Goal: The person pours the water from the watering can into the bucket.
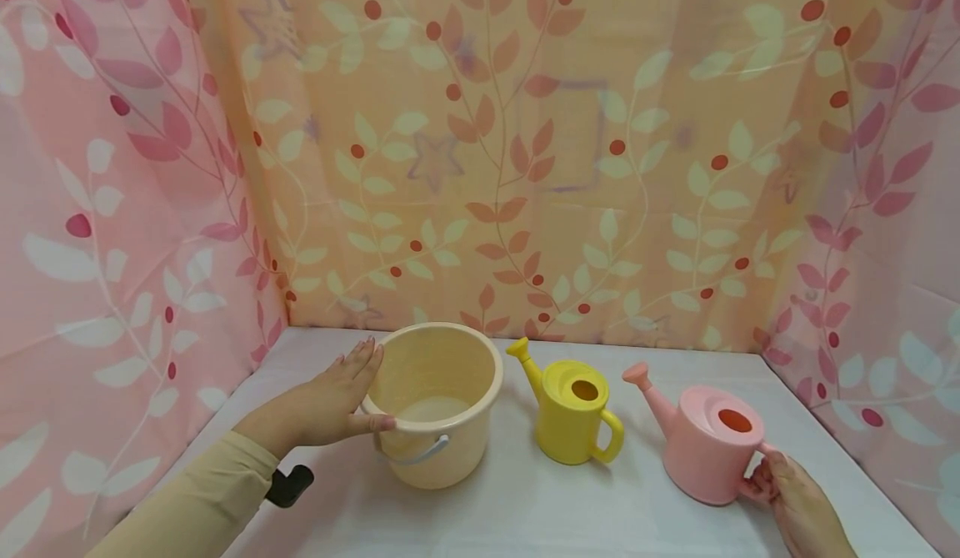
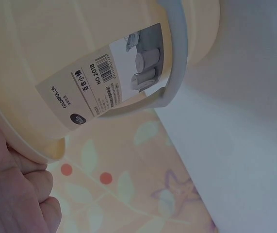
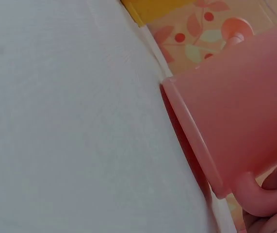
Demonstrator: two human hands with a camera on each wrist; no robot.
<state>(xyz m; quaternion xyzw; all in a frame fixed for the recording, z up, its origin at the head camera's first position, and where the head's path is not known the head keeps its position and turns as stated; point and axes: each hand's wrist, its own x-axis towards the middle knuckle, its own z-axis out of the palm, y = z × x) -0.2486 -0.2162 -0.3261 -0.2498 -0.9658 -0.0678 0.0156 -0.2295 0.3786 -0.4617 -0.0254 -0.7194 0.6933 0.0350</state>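
My left hand [image 1: 330, 399] touches the left rim of a cream bucket [image 1: 450, 458], its fingers fairly straight and its thumb along the front rim. In the left wrist view, the fingers [image 2: 39, 187] lie by the rim, above a printed label [image 2: 104, 77] on the bucket's side. My right hand [image 1: 798, 495] grips the handle of a pink watering can [image 1: 705, 458], fingers curled round it. The pink can is upright; whether its base fully touches the table is unclear. Between bucket and pink can stands a yellow watering can [image 1: 570, 424], spout to the left.
A white cloth covers the table [image 1: 540, 516]. Leaf-patterned curtains enclose it at the back [image 1: 495, 166], the left [image 1: 135, 249] and the right [image 1: 885, 233]. The bucket's grey-white handle [image 1: 423, 454] hangs down at its front. A black object [image 1: 288, 485] sits at my left wrist.
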